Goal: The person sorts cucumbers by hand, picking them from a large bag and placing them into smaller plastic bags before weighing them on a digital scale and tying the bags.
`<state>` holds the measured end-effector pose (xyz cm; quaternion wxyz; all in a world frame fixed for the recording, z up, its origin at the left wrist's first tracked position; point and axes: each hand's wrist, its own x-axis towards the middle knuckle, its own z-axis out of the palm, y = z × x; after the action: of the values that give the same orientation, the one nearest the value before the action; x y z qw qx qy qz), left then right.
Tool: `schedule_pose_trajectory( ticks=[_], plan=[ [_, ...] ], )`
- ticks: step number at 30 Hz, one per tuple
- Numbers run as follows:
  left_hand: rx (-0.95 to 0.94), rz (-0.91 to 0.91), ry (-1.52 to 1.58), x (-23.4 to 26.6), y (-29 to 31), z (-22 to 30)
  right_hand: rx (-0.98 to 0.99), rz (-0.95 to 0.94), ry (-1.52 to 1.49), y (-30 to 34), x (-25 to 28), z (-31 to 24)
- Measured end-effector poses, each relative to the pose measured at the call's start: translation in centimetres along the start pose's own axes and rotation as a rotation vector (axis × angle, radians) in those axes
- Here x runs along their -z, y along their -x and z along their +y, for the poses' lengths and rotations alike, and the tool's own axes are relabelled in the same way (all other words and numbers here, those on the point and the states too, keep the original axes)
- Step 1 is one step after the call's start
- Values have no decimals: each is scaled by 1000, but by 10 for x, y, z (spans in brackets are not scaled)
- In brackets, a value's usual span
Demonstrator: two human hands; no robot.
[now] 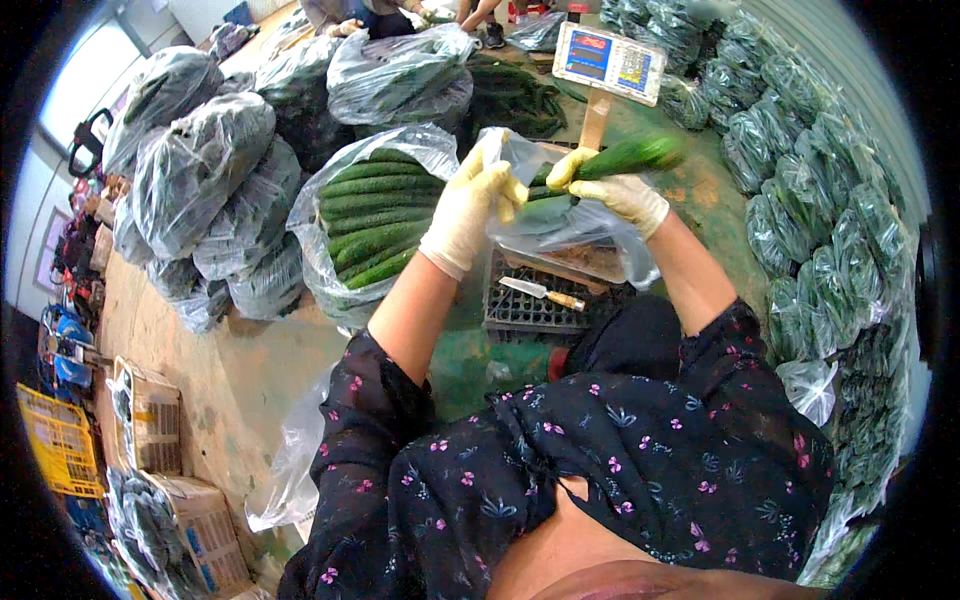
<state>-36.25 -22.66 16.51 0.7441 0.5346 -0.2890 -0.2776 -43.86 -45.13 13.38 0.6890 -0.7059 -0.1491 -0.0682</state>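
Observation:
My left hand [470,215], in a pale yellow glove, has its fingers closed on the edge of a clear plastic bag [608,236]. A long green cucumber [640,156] is gripped by my gloved right hand [628,198], its far end tilted up to the right and slightly blurred. More green shows inside the bag between my hands. Left of my left hand, an open plastic bag holds several dark green cucumbers [378,205] lying side by side. Below my hands, a knife [540,292] with a wooden handle lies on a black plastic crate [530,317].
A digital scale display [608,66] stands on a post ahead. Filled bags [200,180] are piled at the left, and bagged cucumbers [800,200] are stacked along the right wall. Cardboard boxes [150,415] and a yellow crate [58,440] stand lower left. Other people [375,20] work at the far side.

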Motion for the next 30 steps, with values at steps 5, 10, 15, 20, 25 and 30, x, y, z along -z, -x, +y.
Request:
schedule_pose_trajectory(
  ticks=[5, 10, 15, 20, 25, 30],
  plan=[
    [7, -25, 33, -3, -16, 11, -284, 174, 461, -2, 77, 60],
    [4, 21, 232, 28, -18, -11, -361, 178, 379, 6, 72, 35],
    [-98, 147, 192, 62, 11, -19, -258, 214, 493, 26, 65, 11],
    [-22, 406, -166, 39, 74, -12, -164, 443, 221, 67, 38, -38],
    [47, 547, -119, 49, 187, -49, -166, 106, 120, 60, -52, -86],
    [-74, 1029, -382, 54, 318, -30, -431, -285, 147, 26, -153, -98]
  ],
)
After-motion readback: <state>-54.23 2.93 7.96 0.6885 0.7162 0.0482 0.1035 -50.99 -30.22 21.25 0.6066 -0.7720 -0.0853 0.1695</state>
